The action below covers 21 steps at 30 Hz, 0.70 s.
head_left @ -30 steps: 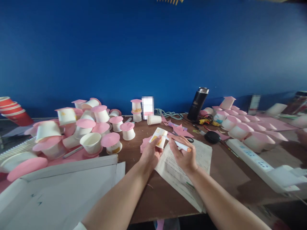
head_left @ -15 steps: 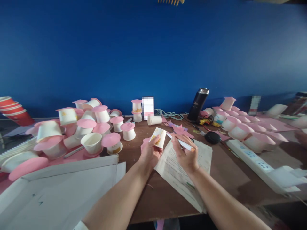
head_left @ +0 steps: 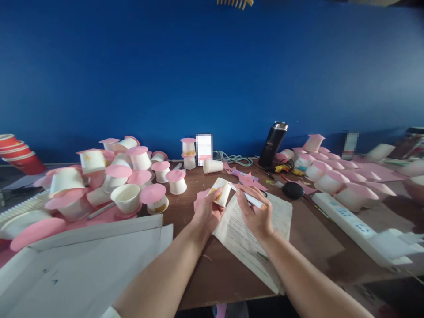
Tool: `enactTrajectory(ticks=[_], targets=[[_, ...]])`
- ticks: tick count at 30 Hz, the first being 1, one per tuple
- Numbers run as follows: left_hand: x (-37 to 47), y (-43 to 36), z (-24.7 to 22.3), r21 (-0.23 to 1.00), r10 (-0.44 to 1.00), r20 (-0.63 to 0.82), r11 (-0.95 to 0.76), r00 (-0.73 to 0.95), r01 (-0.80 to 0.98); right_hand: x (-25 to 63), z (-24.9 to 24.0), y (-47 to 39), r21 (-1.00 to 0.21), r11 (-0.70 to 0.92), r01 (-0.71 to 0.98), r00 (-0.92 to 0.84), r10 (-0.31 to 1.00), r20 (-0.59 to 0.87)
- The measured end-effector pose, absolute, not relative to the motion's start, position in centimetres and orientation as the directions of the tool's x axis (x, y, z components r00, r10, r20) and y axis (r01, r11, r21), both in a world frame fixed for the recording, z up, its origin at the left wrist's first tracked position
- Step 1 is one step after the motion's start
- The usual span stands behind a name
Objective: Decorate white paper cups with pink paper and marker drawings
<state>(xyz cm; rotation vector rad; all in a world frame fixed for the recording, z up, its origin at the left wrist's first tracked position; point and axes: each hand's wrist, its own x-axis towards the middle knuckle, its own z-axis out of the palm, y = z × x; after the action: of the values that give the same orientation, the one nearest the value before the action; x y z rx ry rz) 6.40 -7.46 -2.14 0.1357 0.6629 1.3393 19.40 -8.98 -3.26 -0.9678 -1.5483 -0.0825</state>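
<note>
A white paper cup (head_left: 224,193) with gold markings lies tilted in my left hand (head_left: 209,211), whose fingers are closed around it. My right hand (head_left: 257,213) grips a white marker (head_left: 254,201) with an orange end. The marker's tip points at the cup's right side; whether it touches I cannot tell. Beneath my right hand is a printed sheet of paper (head_left: 241,247). Pink paper scraps (head_left: 249,179) lie just beyond the hands. Another white paper cup (head_left: 213,166) rests on its side farther back.
Many cups with pink paper discs (head_left: 154,194) crowd the left, behind a white cardboard box (head_left: 109,265). At right are more pink-topped cups (head_left: 331,181), a white power strip (head_left: 347,221) and a round black object (head_left: 293,190). A black flask (head_left: 273,143) stands by the blue wall (head_left: 212,79).
The cup in my left hand has turned slightly, and the marker's tip is closer to its side. Otherwise the hands stay nearly in place.
</note>
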Motion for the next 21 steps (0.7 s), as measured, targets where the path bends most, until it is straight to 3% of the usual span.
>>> enactTrajectory(ticks=[21], targets=[[6.24,-7.48,-1.92,0.479,0.922,-0.383,0.253,0.059,-0.841,19.46,-3.33,-8.95,-0.473,0.631,0.615,0.087,0.542,0.836]])
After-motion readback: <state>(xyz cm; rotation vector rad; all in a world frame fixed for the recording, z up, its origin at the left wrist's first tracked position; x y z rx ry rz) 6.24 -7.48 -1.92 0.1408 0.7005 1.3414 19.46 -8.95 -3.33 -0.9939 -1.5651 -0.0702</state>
